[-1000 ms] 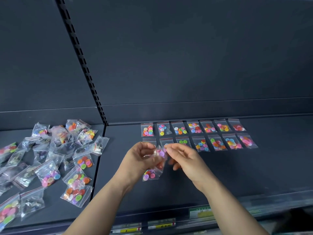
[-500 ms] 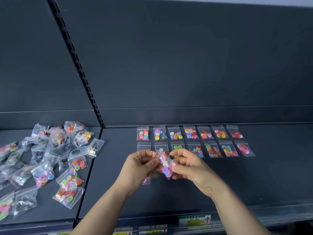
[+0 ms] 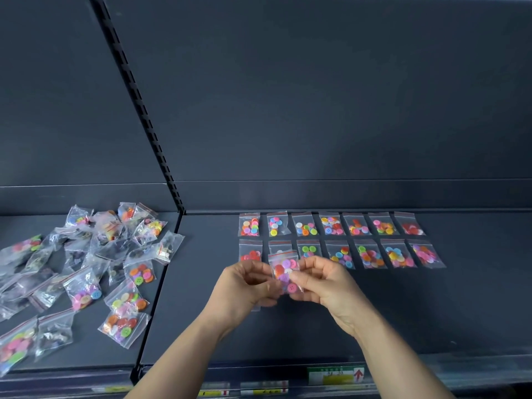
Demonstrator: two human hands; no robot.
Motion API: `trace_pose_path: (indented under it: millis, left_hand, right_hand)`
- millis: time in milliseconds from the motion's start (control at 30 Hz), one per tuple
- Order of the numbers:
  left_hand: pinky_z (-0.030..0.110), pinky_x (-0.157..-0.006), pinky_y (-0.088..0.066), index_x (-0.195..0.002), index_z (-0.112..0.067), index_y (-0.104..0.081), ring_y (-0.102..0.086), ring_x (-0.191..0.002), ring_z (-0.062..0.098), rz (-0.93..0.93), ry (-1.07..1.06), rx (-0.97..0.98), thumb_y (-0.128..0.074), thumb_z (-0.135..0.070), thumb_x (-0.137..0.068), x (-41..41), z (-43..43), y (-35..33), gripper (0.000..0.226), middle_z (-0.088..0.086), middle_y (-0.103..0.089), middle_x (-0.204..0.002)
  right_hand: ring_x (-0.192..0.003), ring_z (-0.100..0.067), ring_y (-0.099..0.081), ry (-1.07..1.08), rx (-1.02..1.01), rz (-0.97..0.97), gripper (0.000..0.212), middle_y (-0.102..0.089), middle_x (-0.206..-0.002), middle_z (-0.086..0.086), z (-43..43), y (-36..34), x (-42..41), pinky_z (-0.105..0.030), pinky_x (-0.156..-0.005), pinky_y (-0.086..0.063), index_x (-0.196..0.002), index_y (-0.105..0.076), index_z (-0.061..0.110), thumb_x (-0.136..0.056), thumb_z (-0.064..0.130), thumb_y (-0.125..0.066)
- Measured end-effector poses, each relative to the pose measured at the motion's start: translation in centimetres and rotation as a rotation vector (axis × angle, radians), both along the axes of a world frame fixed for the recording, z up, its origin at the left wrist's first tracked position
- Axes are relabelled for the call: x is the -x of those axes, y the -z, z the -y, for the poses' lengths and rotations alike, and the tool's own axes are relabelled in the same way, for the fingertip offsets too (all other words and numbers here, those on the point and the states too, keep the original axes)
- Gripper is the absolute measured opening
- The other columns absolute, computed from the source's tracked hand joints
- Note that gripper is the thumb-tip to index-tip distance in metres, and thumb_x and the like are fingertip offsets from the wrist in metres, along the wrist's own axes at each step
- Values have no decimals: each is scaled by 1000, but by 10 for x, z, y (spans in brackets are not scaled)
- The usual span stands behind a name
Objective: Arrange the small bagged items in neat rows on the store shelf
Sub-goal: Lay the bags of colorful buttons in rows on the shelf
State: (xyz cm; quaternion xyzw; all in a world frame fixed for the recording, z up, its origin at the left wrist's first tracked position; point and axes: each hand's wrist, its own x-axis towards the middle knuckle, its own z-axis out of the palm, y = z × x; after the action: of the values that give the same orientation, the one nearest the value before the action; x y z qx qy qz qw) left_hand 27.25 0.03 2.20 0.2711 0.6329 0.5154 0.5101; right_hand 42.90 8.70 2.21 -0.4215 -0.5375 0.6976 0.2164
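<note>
Now | bag (image 3: pixel 285 272) upright, earlier tilted | left hand (image 3: pixel 244 286), right hand (image 3: pixel 325 283) pinching

Holds bag (image 3: pixel 284 270) upright now, red seal on top, pinched by its side edges between left hand (image 3: pixel 244 289) and right hand (image 3: pixel 328 286), no longer slanted as half a second back, nor hanging low under the left hand as a second back. Sets the hands a bag's width apart and slightly lower in view, against hands nearly touching a second back. Covers with the raised bag more of the second bag (image 3: pixel 279 245) in the front row (image 3: pixel 342 254) than half a second back.
</note>
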Motion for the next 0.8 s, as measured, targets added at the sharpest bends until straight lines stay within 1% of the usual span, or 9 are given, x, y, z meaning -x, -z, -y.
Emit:
trace_pose_path:
  millis: [100, 167, 233, 300, 367, 433, 533, 667, 800]
  left_hand:
    - [24, -57, -54, -88, -4, -65, -69, -68, 21, 1, 47, -12, -76, 4, -75, 2, 1, 4, 19, 9, -70, -73]
    - [25, -59, -53, -88, -8, -68, -67, -67, 17, -106, 60, 2, -77, -1, -75, 5, 3, 7, 18, 7, -70, -76]
    - [23, -55, -50, -89, -15, -69, -62, -60, 13, -288, 13, 14, -77, -6, -77, 10, 6, 14, 16, 6, -69, -79]
    - [24, -54, -51, -87, -21, -69, -61, -56, 14, -476, -41, 18, -75, -9, -79, 17, 10, 22, 16, 0, -67, -80]
    - [23, -67, -51, -88, -30, -69, -61, -71, 14, -746, -33, 29, -76, -18, -78, 25, 15, 31, 17, -12, -62, -83]
    - [14, -74, -40, -98, -33, -71, -53, -88, 13, -922, 8, 32, -76, -27, -79, 28, 20, 37, 20, -20, -54, -86]
    - [17, -77, -36, -106, -33, -71, -50, -94, 13, -976, 53, 27, -76, -30, -78, 29, 25, 44, 28, -21, -50, -91]
    - [19, -82, -36, -111, -34, -69, -50, -99, 15, -1064, 112, 25, -74, -33, -79, 27, 25, 48, 33, -14, -56, -105]
    - [18, -83, -36, -112, -35, -68, -50, -99, 14, -1115, 111, 35, -73, -36, -79, 22, 24, 48, 33, -13, -57, -108]
  right_hand:
    - [-68, -16, -66, 14, -122, 139, 5, -71, -78, -5, -2, 6, -1, -32, -68, -59, -88, -70, 10, -86, 15, -69]
    - [-61, -10, -62, -6, -230, 258, 3, -71, -72, -2, -1, 11, -2, -26, -60, -56, -85, -69, 13, -87, 15, -68]
    - [-57, -7, -61, -20, -290, 343, 3, -71, -69, -1, 0, 18, -1, -23, -55, -53, -84, -67, 14, -86, 14, -68]
    - [-58, -9, -64, -23, -358, 437, 7, -70, -69, 0, 2, 27, 0, -25, -55, -55, -84, -64, 16, -83, 16, -71]
    - [-64, -11, -64, -14, -460, 544, 15, -66, -74, 4, 2, 34, 0, -23, -57, -53, -89, -60, 19, -81, 20, -73]
    - [-66, -9, -58, -11, -585, 601, 19, -58, -77, 6, 3, 36, -2, -19, -59, -49, -93, -57, 23, -82, 24, -72]
    - [-64, -5, -50, -103, -717, 541, 20, -51, -81, 9, 6, 36, -4, -17, -61, -46, -102, -62, 27, -84, 32, -69]
    - [-68, 2, -46, -251, -788, 627, 44, -44, -96, 15, 7, 37, 0, -9, -59, -34, -129, -57, 28, -88, 42, -62]
    - [-80, -1, -52, -239, -824, 652, 48, -44, -103, 16, 7, 39, 5, -8, -63, -37, -133, -54, 28, -89, 46, -58]
